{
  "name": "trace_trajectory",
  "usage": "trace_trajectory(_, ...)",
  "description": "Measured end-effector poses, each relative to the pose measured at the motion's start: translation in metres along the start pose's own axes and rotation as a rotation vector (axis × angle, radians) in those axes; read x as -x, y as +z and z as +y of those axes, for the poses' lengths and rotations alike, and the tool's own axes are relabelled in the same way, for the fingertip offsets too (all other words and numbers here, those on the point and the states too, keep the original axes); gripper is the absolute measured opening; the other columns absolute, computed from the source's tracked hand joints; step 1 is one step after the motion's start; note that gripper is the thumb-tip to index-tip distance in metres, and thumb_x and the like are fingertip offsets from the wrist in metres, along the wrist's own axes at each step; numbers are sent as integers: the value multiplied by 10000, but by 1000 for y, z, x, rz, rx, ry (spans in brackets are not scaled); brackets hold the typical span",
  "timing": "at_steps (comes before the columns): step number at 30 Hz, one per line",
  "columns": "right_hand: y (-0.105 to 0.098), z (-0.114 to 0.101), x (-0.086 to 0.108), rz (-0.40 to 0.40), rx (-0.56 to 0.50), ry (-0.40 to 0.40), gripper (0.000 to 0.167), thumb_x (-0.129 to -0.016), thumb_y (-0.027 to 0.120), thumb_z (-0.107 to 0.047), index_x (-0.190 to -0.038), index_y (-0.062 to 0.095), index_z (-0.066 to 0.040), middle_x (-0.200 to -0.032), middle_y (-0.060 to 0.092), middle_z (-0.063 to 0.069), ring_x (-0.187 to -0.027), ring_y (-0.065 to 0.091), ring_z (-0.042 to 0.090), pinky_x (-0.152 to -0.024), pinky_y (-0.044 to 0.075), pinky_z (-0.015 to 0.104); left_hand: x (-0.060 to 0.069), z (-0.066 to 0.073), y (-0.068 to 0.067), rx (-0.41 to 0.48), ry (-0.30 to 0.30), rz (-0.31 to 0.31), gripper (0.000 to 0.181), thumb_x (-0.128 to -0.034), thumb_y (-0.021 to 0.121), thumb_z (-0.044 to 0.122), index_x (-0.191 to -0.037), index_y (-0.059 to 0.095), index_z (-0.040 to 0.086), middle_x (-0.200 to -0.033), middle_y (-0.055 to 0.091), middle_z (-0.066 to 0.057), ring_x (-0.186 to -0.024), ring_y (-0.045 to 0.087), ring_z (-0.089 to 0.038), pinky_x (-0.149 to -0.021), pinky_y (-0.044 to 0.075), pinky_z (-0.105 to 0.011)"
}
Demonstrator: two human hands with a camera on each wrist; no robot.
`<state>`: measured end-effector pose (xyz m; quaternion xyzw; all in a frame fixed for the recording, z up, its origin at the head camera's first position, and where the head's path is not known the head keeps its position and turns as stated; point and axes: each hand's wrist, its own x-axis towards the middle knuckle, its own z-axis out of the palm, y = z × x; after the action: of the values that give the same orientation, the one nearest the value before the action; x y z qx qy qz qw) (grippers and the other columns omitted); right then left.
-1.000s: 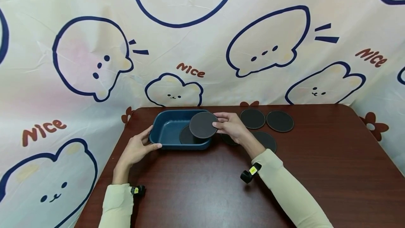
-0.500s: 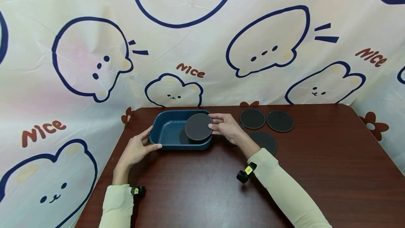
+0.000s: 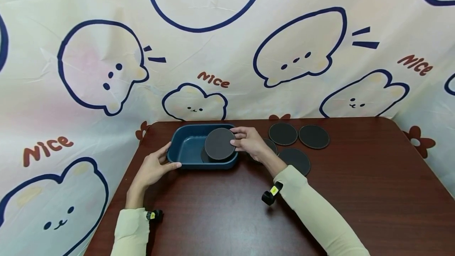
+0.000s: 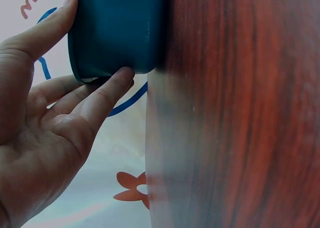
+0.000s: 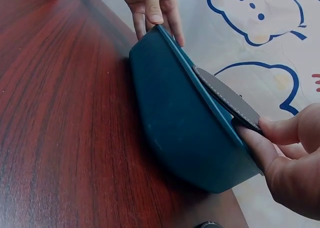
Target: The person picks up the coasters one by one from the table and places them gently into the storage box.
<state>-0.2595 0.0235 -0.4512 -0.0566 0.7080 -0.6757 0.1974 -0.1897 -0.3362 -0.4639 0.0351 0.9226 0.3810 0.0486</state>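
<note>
A dark grey round coaster [image 3: 219,144] with a stitched edge is pinched between the thumb and fingers of my right hand [image 3: 250,143]. It is held over the right part of a blue rectangular basin [image 3: 187,151]. Beneath it, another dark coaster [image 3: 204,156] lies in the basin, mostly covered. In the right wrist view, the held coaster [image 5: 227,95] slants at the rim, its lower edge hidden behind the wall. My left hand [image 3: 151,169] grips the basin's left end, thumb at the front corner and fingers along the side.
Several dark coasters lie on the brown table [image 3: 220,208] right of the basin: two at the back [image 3: 282,134], one nearer [image 3: 296,161], and one partly behind my right hand [image 3: 271,145]. A cartoon-printed cloth [image 3: 241,50] hangs behind the table.
My right hand has moved a little left with the coaster, from the basin's right rim to further over its inside. My left hand stays at the basin's left end.
</note>
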Motion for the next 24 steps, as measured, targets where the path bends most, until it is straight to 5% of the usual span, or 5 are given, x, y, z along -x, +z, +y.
trace_trajectory(6, 6, -3, 0, 8, 38, 0, 499, -1023, 693, 3, -1509, 609, -75, -1393, 674, 222, -1080, 766, 231, -882, 660, 342, 1, 0, -1, -4, 5, -4, 950, -988, 806, 333, -1710, 250, 63, -1611, 481, -303, -1423, 580, -454, -1124, 507, -614)
trace_trajectory(24, 20, -3, -2, 15, 122, -13, 475, -1017, 702, 9, -1484, 631, -48, -1362, 706, 218, -1013, 788, 228, -850, 668, 346, 1, 0, -1, 10, 5, -4, 948, -991, 802, 342, -1711, 252, 65, -1590, 502, -308, -1406, 598, -460, -1124, 510, -615)
